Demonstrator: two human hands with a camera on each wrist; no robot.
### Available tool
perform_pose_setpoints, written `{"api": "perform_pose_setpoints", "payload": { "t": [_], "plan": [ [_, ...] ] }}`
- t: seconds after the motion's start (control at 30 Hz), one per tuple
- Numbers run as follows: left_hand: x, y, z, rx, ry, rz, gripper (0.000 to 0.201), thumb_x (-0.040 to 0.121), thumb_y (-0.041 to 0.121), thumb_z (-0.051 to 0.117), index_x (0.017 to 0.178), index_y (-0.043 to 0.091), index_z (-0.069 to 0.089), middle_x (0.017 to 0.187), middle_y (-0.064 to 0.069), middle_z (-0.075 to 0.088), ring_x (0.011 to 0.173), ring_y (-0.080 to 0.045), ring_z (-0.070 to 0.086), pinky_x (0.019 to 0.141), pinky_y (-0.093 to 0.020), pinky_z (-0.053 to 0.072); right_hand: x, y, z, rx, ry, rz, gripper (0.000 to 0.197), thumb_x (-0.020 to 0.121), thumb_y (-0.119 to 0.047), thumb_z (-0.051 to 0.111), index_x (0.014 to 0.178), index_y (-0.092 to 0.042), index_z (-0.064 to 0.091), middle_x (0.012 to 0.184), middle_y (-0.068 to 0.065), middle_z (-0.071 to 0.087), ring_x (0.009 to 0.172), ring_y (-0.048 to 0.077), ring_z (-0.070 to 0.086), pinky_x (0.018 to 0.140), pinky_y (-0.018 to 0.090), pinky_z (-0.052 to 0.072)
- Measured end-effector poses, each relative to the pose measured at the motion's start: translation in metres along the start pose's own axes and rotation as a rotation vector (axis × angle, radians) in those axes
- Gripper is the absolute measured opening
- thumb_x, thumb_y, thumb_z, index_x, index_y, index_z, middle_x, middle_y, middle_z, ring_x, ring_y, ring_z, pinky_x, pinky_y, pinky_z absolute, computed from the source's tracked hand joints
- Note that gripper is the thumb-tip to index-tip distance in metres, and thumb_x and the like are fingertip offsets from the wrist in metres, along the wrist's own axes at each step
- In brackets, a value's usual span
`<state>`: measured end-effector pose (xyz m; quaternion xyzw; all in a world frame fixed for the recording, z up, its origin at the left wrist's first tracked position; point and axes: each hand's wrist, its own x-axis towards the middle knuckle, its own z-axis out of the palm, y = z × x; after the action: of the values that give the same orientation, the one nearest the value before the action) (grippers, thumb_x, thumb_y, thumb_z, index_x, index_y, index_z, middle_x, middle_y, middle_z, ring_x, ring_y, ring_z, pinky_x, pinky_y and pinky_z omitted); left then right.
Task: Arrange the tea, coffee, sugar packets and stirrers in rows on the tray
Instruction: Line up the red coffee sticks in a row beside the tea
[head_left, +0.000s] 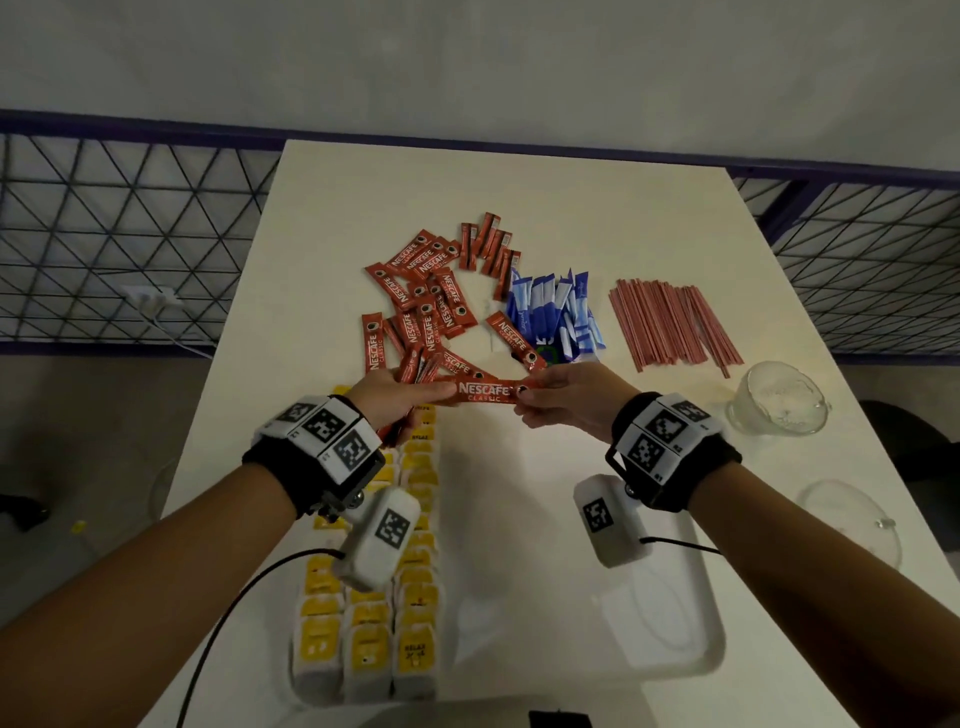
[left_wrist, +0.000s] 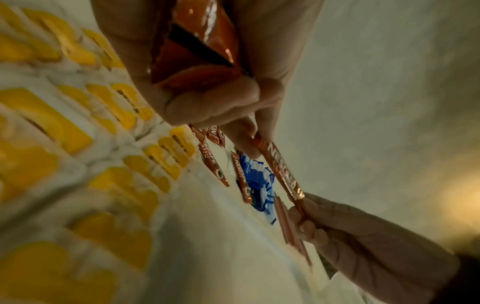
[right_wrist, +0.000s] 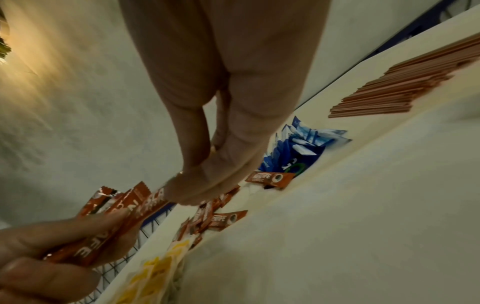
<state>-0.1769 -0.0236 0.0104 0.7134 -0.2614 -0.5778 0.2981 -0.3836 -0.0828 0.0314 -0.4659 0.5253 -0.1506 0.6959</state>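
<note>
My left hand (head_left: 408, 402) grips a small bundle of red Nescafe coffee sachets (left_wrist: 197, 51) above the far end of the white tray (head_left: 711, 660). One sachet (head_left: 483, 391) stretches sideways between both hands, and my right hand (head_left: 525, 404) pinches its right end. Yellow-tagged tea bags (head_left: 363, 639) lie in three rows along the tray's left side. Beyond the hands lie a loose pile of coffee sachets (head_left: 421, 296), blue sugar packets (head_left: 556, 312) and a fan of reddish stirrers (head_left: 670, 322) on the white table (head_left: 519, 187).
Two clear glass cups (head_left: 779, 400) (head_left: 852, 519) stand at the table's right edge. The tray's middle and right (head_left: 519, 571) show bare white. A dark wire-mesh railing (head_left: 104, 234) runs behind the table on both sides.
</note>
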Motion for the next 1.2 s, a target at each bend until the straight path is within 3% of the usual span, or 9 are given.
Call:
{"api": "perform_pose_setpoints", "payload": {
  "t": [0.13,0.2,0.3,0.57,0.7,0.87,0.97,1.1,1.2],
  "plan": [
    [-0.003,0.0,-0.006,0.037,-0.002,0.029,0.025,0.083,0.034,0.066,0.075,0.01,0.064,0.047,0.004,0.056,0.039,-0.008,0.046,0.039,-0.018,0.04,0.005,0.015,-0.004,-0.027,0.123,0.084,0.002,0.083,0.006,0.061,0.085,0.007,0.059,0.063,0.014,0.063,0.045,0.012,0.062,0.049,0.019,0.053],
    [-0.002,0.001,-0.009,-0.057,-0.008,0.009,0.025,0.084,0.033,0.065,0.077,0.01,0.06,0.056,0.001,0.059,0.041,-0.009,0.046,0.04,-0.019,0.041,0.01,0.021,-0.004,-0.046,0.154,0.133,0.005,0.082,0.004,0.063,0.081,0.006,0.059,0.055,0.012,0.064,0.044,0.014,0.063,0.047,0.021,0.054],
    [-0.003,0.003,-0.011,-0.174,-0.025,-0.008,0.023,0.087,0.031,0.063,0.084,0.009,0.058,0.053,0.0,0.059,0.04,-0.01,0.047,0.038,-0.018,0.041,0.021,0.027,0.0,-0.047,0.171,0.186,0.011,0.082,0.002,0.064,0.076,0.007,0.057,0.047,0.01,0.063,0.039,0.014,0.06,0.044,0.022,0.053],
    [-0.007,0.0,-0.018,-0.243,-0.08,-0.051,0.023,0.091,0.03,0.056,0.089,0.008,0.059,0.066,-0.006,0.056,0.046,-0.014,0.049,0.042,-0.022,0.047,0.039,0.028,0.01,-0.196,0.194,0.271,0.019,0.08,-0.009,0.07,0.081,0.006,0.058,0.045,0.009,0.062,0.037,0.015,0.06,0.047,0.026,0.056],
    [-0.005,0.0,-0.022,-0.235,-0.092,-0.079,0.026,0.091,0.032,0.056,0.085,0.006,0.058,0.067,-0.009,0.054,0.044,-0.016,0.051,0.045,-0.024,0.048,0.042,0.026,0.012,-0.265,0.206,0.298,0.024,0.081,-0.014,0.07,0.076,0.006,0.057,0.041,0.008,0.06,0.034,0.014,0.057,0.045,0.025,0.054],
    [-0.003,0.001,-0.021,-0.237,-0.075,-0.072,0.025,0.091,0.032,0.056,0.088,0.007,0.058,0.067,-0.007,0.055,0.045,-0.015,0.052,0.044,-0.024,0.048,0.048,0.029,0.011,-0.358,0.243,0.317,0.029,0.079,-0.022,0.073,0.076,0.003,0.059,0.048,0.009,0.062,0.045,0.019,0.059,0.072,0.035,0.057],
    [-0.003,0.001,-0.019,-0.236,-0.069,-0.085,0.026,0.091,0.032,0.056,0.086,0.007,0.058,0.065,-0.007,0.053,0.045,-0.015,0.051,0.043,-0.023,0.048,0.048,0.03,0.011,-0.366,0.25,0.315,0.03,0.078,-0.023,0.074,0.074,0.002,0.058,0.048,0.011,0.062,0.05,0.022,0.059,0.078,0.04,0.056],
    [-0.001,0.002,-0.017,-0.298,-0.102,-0.107,0.021,0.092,0.024,0.056,0.075,0.013,0.05,0.053,0.0,0.047,0.039,-0.01,0.044,0.041,-0.019,0.044,0.047,0.03,0.01,-0.371,0.24,0.317,0.032,0.078,-0.026,0.074,0.074,0.001,0.057,0.044,0.009,0.061,0.047,0.02,0.059,0.073,0.036,0.056],
    [-0.001,0.003,-0.015,-0.352,-0.135,-0.106,0.01,0.094,0.012,0.051,0.085,0.017,0.052,0.049,0.002,0.046,0.037,-0.009,0.043,0.04,-0.017,0.04,0.041,0.029,0.007,-0.36,0.237,0.301,0.033,0.077,-0.028,0.074,0.073,0.0,0.057,0.046,0.008,0.061,0.047,0.019,0.059,0.064,0.031,0.056]
  ]
}}
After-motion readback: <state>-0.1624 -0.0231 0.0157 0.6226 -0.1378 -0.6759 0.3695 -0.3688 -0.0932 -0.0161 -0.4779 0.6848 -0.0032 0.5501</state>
